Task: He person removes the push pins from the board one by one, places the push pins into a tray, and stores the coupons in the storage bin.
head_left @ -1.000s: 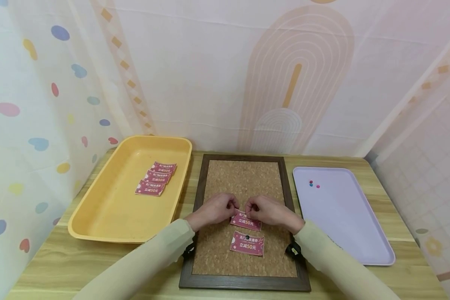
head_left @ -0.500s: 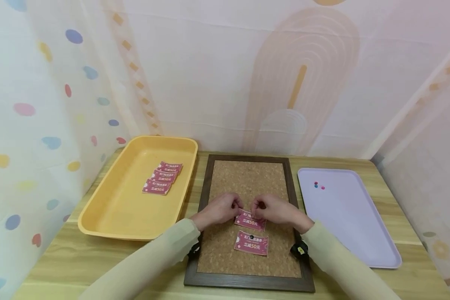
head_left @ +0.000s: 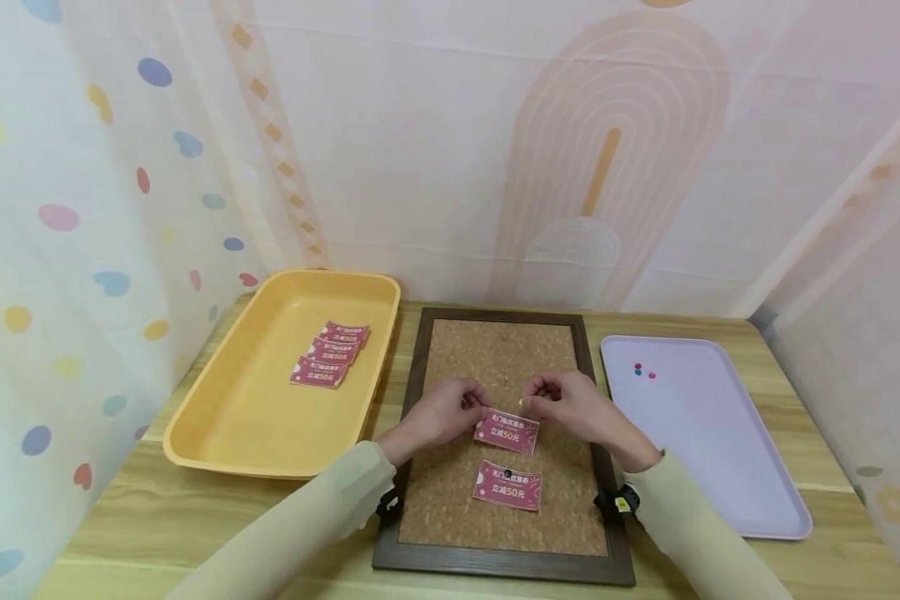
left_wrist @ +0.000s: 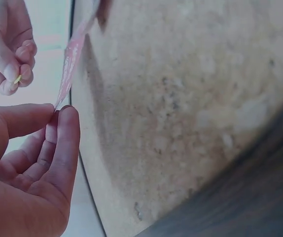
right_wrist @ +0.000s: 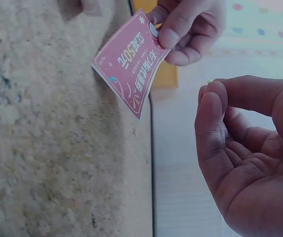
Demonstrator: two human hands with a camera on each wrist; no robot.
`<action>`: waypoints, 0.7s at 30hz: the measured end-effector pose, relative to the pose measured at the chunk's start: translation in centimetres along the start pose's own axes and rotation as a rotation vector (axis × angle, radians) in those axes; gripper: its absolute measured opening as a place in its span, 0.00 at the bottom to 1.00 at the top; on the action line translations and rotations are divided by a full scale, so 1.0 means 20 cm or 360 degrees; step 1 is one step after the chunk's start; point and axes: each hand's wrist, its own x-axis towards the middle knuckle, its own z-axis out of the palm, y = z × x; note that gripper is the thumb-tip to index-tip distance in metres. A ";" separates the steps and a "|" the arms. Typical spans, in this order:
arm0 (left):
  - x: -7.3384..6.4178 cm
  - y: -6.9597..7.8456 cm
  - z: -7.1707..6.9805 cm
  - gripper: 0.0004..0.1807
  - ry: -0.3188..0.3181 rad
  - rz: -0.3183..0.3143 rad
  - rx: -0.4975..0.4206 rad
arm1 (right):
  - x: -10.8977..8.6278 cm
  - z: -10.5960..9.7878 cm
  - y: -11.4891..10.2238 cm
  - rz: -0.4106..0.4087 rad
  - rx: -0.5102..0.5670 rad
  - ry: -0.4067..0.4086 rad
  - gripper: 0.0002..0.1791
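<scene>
My left hand (head_left: 445,410) pinches the upper left corner of a pink printed coupon (head_left: 506,431) over the framed corkboard (head_left: 437,521). In the right wrist view this coupon (right_wrist: 129,61) is tilted, its far edge close to the cork. My right hand (head_left: 573,406) holds a tiny yellow thumbtack (head_left: 522,402) between thumb and forefinger, just right of the coupon's top edge and apart from it. Most of the tack is hidden by the fingertips. Below lies a second coupon (head_left: 507,493) on the cork, with a black tack (head_left: 507,473) at its top middle.
To the left, a yellow tray (head_left: 232,417) holds three overlapping pink coupons (head_left: 319,372). A lavender tray (head_left: 712,433) on the right carries a few small coloured tacks (head_left: 638,372). The board's dark raised frame (head_left: 502,562) borders the cork on the wooden table (head_left: 120,533).
My right hand has moved from the coupon's top edge up and to the right, uncovering its print and showing the yellow tack. My left hand keeps its pinch on the corner.
</scene>
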 end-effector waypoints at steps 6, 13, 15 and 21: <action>-0.03 0.02 -0.02 0.03 0.0081 0.0059 -0.0015 | -0.04 -0.03 -0.02 0.0006 0.0060 0.0088 0.05; -0.08 0.06 -0.06 0.03 0.0199 0.0056 -0.0107 | -0.08 -0.07 -0.02 0.0033 0.0059 0.0211 0.06; -0.09 0.06 -0.08 0.03 0.0243 0.0056 -0.0140 | -0.10 -0.08 -0.02 0.0043 0.0074 0.0230 0.06; -0.13 0.05 -0.18 0.03 0.0292 0.0042 -0.0257 | -0.13 -0.12 -0.02 -0.0002 0.0106 0.0268 0.06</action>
